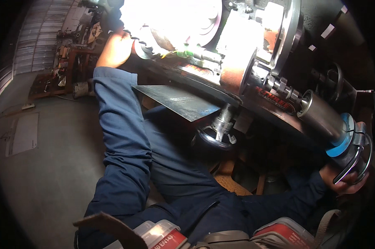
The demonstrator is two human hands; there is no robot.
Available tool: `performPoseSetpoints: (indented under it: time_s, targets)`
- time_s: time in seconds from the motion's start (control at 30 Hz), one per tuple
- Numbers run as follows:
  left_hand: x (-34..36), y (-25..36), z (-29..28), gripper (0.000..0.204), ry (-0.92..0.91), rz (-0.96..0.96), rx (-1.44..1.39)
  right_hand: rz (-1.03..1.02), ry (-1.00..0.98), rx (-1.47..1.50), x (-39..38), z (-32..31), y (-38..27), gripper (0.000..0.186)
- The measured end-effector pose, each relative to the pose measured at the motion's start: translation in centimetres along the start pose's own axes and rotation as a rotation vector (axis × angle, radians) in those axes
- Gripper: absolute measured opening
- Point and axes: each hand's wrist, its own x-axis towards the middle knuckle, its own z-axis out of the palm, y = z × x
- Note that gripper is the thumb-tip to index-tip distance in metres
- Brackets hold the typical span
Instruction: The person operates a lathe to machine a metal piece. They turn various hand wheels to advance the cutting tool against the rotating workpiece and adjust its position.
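My left hand reaches up to the far left end of a machine, beside a dark, bumpy-edged part. Strong glare and the machine hide its fingers. At the machine's right end, my right hand is wrapped from below around a metal handwheel with a curved rim. Next to that wheel are a blue ring and a thick steel cylinder. A stepped metal shaft runs from the cylinder toward a round flange. A bright, overexposed disc fills the top middle.
A flat metal plate juts out over my leg. Below the machine hangs another handwheel. A large upright wheel stands behind the shaft. On the left, a cluttered workbench and a paper sheet lie beyond my arm.
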Motion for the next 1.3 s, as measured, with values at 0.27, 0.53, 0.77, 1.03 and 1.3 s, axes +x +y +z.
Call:
performPoseSetpoints:
  time_s: [0.27,0.53,0.77,1.03,1.3]
  targets:
    - [-0.3,2.0,0.4,0.031,0.093,0.042,-0.024,0.112,0.030,0.078,-0.5,-0.2,-2.2,0.035]
    - [-1.5,5.6,0.3,0.025,0.060,0.033,-0.139,0.185,-0.002,0.184,-0.4,-0.7,-2.8,0.038]
    - [-1.7,4.0,-0.9,0.031,0.088,0.105,-0.067,0.545,-0.420,0.472,7.6,-2.3,-1.8,0.041]
    - [-0.4,3.0,-0.2,0.036,-0.008,0.086,0.049,0.564,-1.020,0.498,9.3,-0.6,1.2,0.040]
    - [-1.0,4.8,0.1,0.038,-0.021,0.101,0.015,0.542,-0.560,0.460,7.3,-2.4,-1.8,0.035]
